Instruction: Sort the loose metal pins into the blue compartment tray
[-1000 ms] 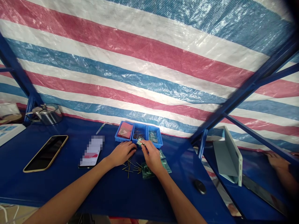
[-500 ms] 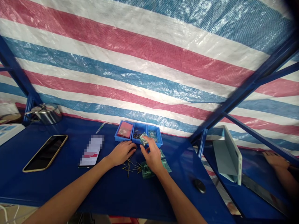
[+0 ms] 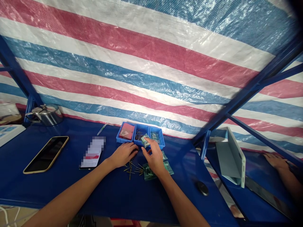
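My right hand (image 3: 155, 157) pinches a small clear packet (image 3: 145, 141) with green and white contents, over the front of the blue divided tray (image 3: 140, 144). Left of it, my left hand (image 3: 123, 154) rests low in front of the tray with fingers curled together; what they hold, if anything, is hidden. Loose long brass-coloured screws or bits (image 3: 130, 171) lie fanned on the table below the two hands. Green packets (image 3: 149, 174) lie under and beside my right wrist. Inside the tray are a pink block (image 3: 126, 131), dark screw-like pieces (image 3: 139, 134) and more packets (image 3: 155, 135).
To the left lie a lit phone (image 3: 92, 153), a dark phone (image 3: 46, 154), a pen (image 3: 102, 129) and a steel pot (image 3: 46, 115). A black mouse (image 3: 202, 188) sits at right. Beyond the blue frame (image 3: 204, 145), another person's hand (image 3: 276, 160) rests near a tablet (image 3: 230, 157).
My two hands stay almost still, the right still gripping the packet. At far right, the other person's hand has shifted slightly left.
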The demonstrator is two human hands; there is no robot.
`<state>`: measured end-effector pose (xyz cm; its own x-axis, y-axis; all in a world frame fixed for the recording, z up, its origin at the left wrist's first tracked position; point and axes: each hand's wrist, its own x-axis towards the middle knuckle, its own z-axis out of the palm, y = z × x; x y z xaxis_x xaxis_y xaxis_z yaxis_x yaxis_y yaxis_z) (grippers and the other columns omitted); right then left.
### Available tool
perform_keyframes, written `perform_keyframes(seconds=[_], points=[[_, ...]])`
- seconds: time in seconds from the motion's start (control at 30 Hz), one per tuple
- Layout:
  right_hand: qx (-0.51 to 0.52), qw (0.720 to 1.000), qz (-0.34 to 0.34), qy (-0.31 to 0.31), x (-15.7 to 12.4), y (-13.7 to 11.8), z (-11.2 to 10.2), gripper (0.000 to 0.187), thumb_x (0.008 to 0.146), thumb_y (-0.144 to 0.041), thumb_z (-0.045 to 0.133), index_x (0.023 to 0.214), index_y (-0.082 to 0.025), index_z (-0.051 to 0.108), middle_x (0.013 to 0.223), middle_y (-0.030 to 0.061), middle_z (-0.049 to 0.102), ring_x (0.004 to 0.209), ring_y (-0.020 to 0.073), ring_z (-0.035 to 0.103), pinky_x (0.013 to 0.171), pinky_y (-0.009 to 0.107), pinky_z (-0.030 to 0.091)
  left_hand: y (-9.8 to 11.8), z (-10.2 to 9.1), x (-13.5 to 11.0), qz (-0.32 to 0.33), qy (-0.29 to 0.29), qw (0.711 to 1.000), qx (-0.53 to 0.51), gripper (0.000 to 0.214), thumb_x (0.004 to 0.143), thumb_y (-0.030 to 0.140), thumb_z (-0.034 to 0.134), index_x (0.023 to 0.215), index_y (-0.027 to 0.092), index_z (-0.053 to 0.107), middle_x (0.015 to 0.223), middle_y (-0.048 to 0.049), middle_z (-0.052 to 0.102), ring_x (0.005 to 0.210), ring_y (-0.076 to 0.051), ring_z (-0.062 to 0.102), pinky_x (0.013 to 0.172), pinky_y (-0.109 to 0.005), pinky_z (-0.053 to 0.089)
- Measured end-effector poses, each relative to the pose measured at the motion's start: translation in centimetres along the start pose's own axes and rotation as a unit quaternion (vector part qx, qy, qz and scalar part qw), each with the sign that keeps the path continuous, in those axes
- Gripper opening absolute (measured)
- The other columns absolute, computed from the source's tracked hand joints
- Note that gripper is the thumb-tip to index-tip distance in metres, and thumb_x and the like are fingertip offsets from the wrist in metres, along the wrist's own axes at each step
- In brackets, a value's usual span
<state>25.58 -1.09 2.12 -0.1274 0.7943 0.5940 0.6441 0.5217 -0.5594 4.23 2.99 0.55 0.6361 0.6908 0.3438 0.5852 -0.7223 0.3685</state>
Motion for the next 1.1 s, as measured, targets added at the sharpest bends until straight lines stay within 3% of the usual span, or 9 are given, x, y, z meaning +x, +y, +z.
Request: perform_keyframes(seconds=[0.17, 0.3, 0.47, 0.57, 0.7, 1.1], points=[[0.004, 1.000, 0.015, -0.009, -0.1, 0.2, 0.1, 0.037, 0.106, -0.028, 0.050, 0.142, -0.027, 0.058, 0.123, 0.0118, 0.066, 0.097, 0.0242, 0.066, 0.078, 0.035, 0.059, 0.0, 0.0, 0.0, -0.005, -0.008, 1.000, 0.007, 0.027, 0.111, 0.037, 0.044, 0.116, 0.023, 0.066, 0.105, -0.0060, 0.067, 0.096, -0.023, 0.065, 0.086, -0.034, 0.048], [0.001, 1.000, 0.017, 0.010, -0.2, 0.0, 0.0, 0.028, 0.107, -0.028, 0.049, 0.128, -0.027, 0.067, 0.117, 0.0108, 0.061, 0.102, 0.0237, 0.064, 0.085, 0.036, 0.057, 0.0, 0.0, 0.0, -0.004, -0.005, 1.000, 0.006, 0.026, 0.111, 0.037, 0.044, 0.115, 0.023, 0.066, 0.104, -0.0059, 0.067, 0.095, -0.023, 0.065, 0.086, -0.034, 0.048], [0.037, 0.996, 0.053, 0.060, 0.0, -0.1, 0.0, 0.023, 0.105, -0.038, 0.055, 0.111, -0.023, 0.072, 0.119, 0.0127, 0.058, 0.101, 0.0241, 0.063, 0.076, 0.033, 0.057, 0.0, 0.0, 0.0, -0.006, -0.005, 1.000, 0.008, 0.025, 0.111, 0.037, 0.045, 0.116, 0.023, 0.066, 0.105, -0.0054, 0.068, 0.096, -0.023, 0.065, 0.088, -0.035, 0.048], [0.118, 0.983, 0.129, 0.060, 0.2, 0.1, 0.1, 0.028, 0.104, -0.045, 0.056, 0.117, -0.023, 0.067, 0.092, 0.0056, 0.065, 0.076, 0.0201, 0.064, 0.064, 0.031, 0.055, 0.1, -0.1, 0.0, -0.007, -0.011, 1.000, 0.007, 0.025, 0.111, 0.036, 0.045, 0.117, 0.024, 0.065, 0.107, -0.0050, 0.068, 0.097, -0.023, 0.065, 0.088, -0.035, 0.047], [0.239, 0.946, 0.215, 0.052, 0.4, 0.4, 0.3, 0.046, 0.102, -0.054, 0.058, 0.135, -0.023, 0.055, 0.068, -0.0033, 0.059, 0.046, 0.0138, 0.048, 0.044, 0.026, 0.043, 0.1, -0.1, 0.0, -0.008, -0.009, 1.000, -0.001, 0.024, 0.111, 0.035, 0.046, 0.116, 0.024, 0.065, 0.106, -0.0044, 0.067, 0.098, -0.023, 0.065, 0.088, -0.034, 0.048], [0.339, 0.903, 0.261, 0.029, 0.4, 1.0, 1.1, 0.057, 0.100, -0.065, 0.053, 0.129, -0.017, 0.064, 0.063, -0.0027, 0.059, 0.045, 0.0122, 0.049, 0.040, 0.022, 0.039, 0.2, -0.2, 0.0, -0.004, -0.004, 1.000, -0.004, 0.026, 0.111, 0.036, 0.044, 0.115, 0.023, 0.066, 0.105, -0.0056, 0.067, 0.096, -0.023, 0.065, 0.087, -0.034, 0.048]])
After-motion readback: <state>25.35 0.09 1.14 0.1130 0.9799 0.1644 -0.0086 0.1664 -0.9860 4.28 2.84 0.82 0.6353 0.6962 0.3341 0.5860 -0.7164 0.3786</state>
